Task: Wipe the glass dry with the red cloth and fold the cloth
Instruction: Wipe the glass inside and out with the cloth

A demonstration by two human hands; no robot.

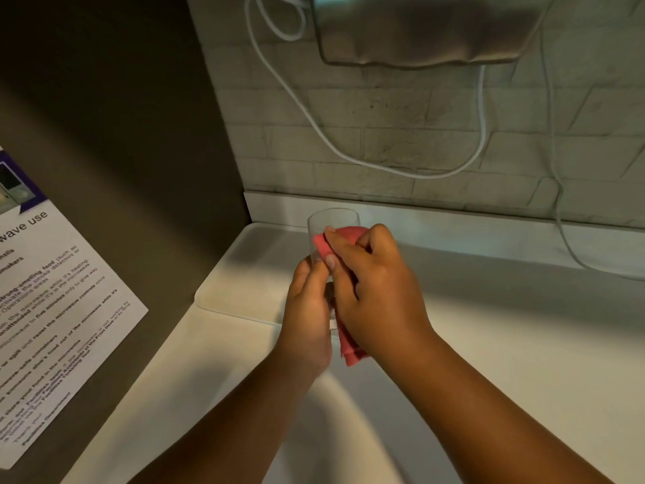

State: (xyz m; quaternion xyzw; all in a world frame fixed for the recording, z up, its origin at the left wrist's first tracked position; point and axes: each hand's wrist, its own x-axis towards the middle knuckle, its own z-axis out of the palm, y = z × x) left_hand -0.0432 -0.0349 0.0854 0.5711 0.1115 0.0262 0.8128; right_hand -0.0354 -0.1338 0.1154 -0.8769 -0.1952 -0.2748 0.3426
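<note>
A clear drinking glass (331,220) is held above the white counter, tilted with its open rim pointing away from me. My left hand (307,305) grips its lower part from the left. My right hand (373,291) presses the red cloth (323,246) against the glass's side, fingers spread over it. More of the red cloth (350,354) hangs out below my right palm. The glass's base is hidden between my hands.
A shallow white tray (241,274) lies on the counter (506,326) under the glass, near the back left corner. A dark panel with a printed notice (52,309) rises on the left. White cables (401,169) hang on the tiled wall under a metal appliance (429,29).
</note>
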